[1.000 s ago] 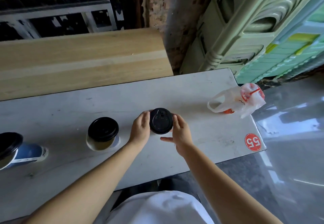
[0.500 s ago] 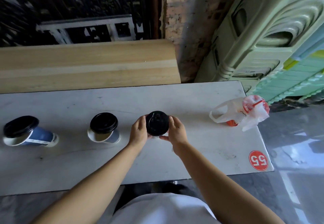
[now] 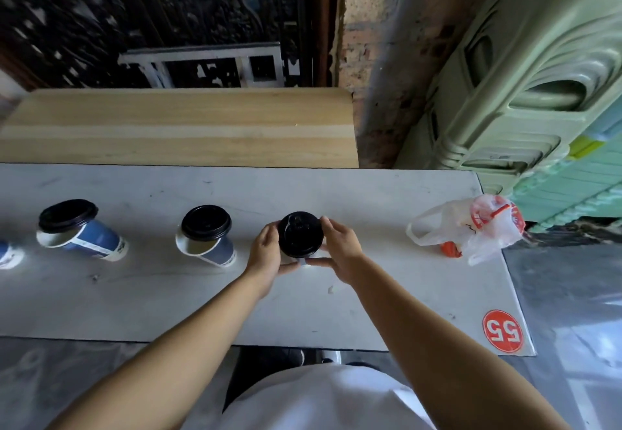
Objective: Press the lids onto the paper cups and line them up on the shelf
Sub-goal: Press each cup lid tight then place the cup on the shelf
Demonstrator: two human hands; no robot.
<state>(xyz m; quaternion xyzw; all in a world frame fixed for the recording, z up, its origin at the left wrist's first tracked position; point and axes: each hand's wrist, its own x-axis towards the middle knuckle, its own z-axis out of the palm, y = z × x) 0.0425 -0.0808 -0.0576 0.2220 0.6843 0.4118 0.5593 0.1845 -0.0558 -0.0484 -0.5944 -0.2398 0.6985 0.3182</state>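
My left hand (image 3: pixel 266 254) and right hand (image 3: pixel 340 249) wrap either side of a paper cup capped by a round black plastic lid (image 3: pixel 300 234), each grip closed on it as it stands near the middle of the pale grey surface (image 3: pixel 370 295). To my left, well apart, stand a lidded blue-and-white paper cup (image 3: pixel 207 235) and a second lidded blue-and-white paper cup (image 3: pixel 79 229). A thin white plastic bag with red print (image 3: pixel 471 229) lies to my right, and a round red "55" sticker (image 3: pixel 502 331) sits at the near right corner.

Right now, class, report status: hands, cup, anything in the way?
Left hand and right hand clasp the cup, lid on. Two lidded cups wait left. Plastic bag right, clear of the work.
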